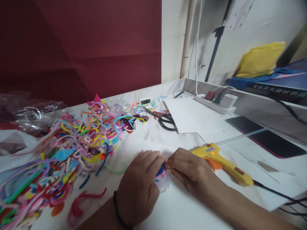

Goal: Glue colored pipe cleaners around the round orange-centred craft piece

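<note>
My left hand (140, 188), with a black band at the wrist, curls over a small clear round container (164, 182) on the white paper. A blue piece (160, 170) shows at the container's top, between my hands; its kind cannot be made out. The fingers of my right hand (192, 167) are pinched together against the blue piece's right side, and whatever lies between their tips is hidden. Just beyond the right wrist lies a yellow hot glue gun (231, 167) with a small orange light on.
A heap of colourful pipe cleaners (91, 134) spreads across the left side. Black-handled scissors (166, 121) lie partly under white sheets (192, 115). At the right are a dark phone (278, 140) and a power strip (216, 105). The glue gun's cord (275, 190) runs off right.
</note>
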A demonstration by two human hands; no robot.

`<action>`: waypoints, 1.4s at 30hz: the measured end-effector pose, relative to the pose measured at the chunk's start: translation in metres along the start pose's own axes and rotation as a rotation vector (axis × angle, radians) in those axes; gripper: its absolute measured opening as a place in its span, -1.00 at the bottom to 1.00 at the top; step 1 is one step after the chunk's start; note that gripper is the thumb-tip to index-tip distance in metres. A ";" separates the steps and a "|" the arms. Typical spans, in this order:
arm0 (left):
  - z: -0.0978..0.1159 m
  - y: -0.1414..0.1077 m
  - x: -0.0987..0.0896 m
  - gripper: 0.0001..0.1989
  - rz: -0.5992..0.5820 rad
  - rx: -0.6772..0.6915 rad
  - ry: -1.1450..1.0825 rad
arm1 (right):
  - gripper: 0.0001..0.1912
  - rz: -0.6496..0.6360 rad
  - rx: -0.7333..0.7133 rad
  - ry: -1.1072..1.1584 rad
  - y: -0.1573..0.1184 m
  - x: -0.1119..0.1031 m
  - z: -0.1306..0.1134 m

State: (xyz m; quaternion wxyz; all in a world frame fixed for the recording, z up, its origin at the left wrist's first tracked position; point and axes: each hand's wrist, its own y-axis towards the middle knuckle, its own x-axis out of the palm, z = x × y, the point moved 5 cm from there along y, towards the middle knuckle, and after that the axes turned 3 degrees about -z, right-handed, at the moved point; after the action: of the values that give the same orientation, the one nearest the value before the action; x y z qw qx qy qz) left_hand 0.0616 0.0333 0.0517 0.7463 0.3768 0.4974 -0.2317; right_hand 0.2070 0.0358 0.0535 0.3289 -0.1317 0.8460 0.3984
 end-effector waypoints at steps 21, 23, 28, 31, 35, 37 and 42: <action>-0.001 -0.003 0.002 -0.47 0.038 -0.021 0.039 | -0.57 0.004 -0.116 -0.225 -0.005 0.001 -0.019; -0.001 -0.002 0.003 -0.48 0.034 -0.027 0.038 | -0.57 0.051 -0.178 -0.300 -0.004 -0.002 -0.025; -0.001 -0.003 0.004 -0.48 0.032 -0.023 0.047 | -0.55 0.063 -0.259 -0.411 -0.004 -0.003 -0.033; -0.002 -0.004 0.004 -0.47 0.037 -0.024 0.045 | -0.56 0.046 -0.261 -0.404 -0.006 -0.002 -0.032; -0.002 -0.005 0.004 -0.47 0.038 -0.038 0.030 | -0.58 0.017 -0.269 -0.376 -0.008 -0.001 -0.032; 0.000 -0.005 0.002 -0.47 0.041 -0.036 0.026 | -0.58 0.018 -0.277 -0.390 -0.007 -0.002 -0.033; 0.001 -0.003 -0.002 -0.49 0.068 -0.024 -0.001 | -0.57 0.008 -0.295 -0.455 -0.006 -0.002 -0.035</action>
State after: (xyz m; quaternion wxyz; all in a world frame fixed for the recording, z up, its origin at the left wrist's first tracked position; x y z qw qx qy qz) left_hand 0.0594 0.0307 0.0531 0.7586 0.3845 0.4864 -0.2003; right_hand 0.1951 0.0052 0.0676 0.4864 -0.0819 0.6837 0.5379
